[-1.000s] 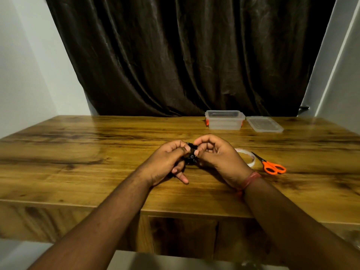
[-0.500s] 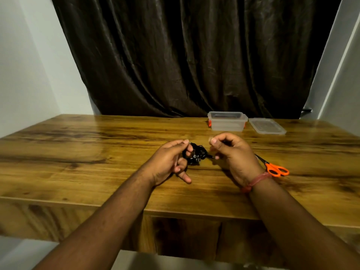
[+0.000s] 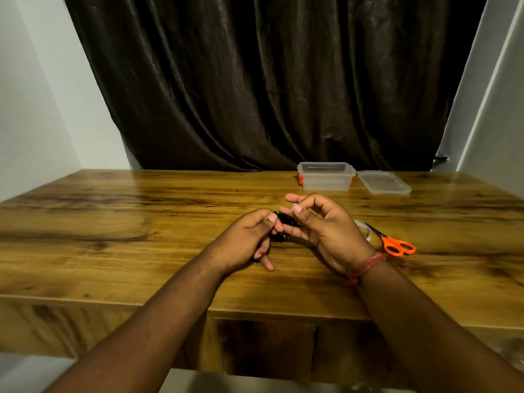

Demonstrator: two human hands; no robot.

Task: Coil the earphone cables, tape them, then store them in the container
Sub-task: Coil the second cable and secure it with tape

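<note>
The left hand (image 3: 249,236) pinches the small black earphone coil (image 3: 280,225) above the bench (image 3: 113,222). The right hand (image 3: 320,225) touches it with loosely curled fingers; a tape piece I cannot make out. If the pinch relaxes, the coil can spring open, far from the container (image 3: 326,177).
</note>
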